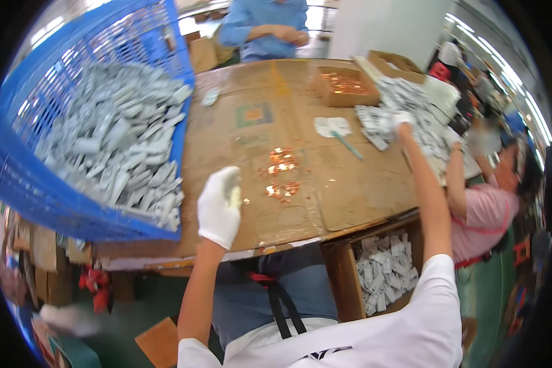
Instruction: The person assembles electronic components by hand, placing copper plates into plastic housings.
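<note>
My left hand [219, 207], in a white glove, is held above the cardboard-topped table between the blue crate and the copper pieces. Its fingers curl inward around something pale and yellowish that I cannot make out. Small shiny copper-coloured pieces [282, 161] lie in two loose heaps to the right of that hand. My right hand [402, 119], also gloved in white, reaches far right to a heap of light grey-white plastic parts [405, 95]. Its fingers are too small and blurred to show whether they grip a part.
A large blue crate [86, 214] full of grey plastic parts stands left. A cardboard box [349, 98] of copper pieces, a white piece [332, 127] and a teal stick [348, 146] lie beyond. Below sits a drawer [351, 276] of parts. Co-workers are at right [481, 208] and opposite [264, 30].
</note>
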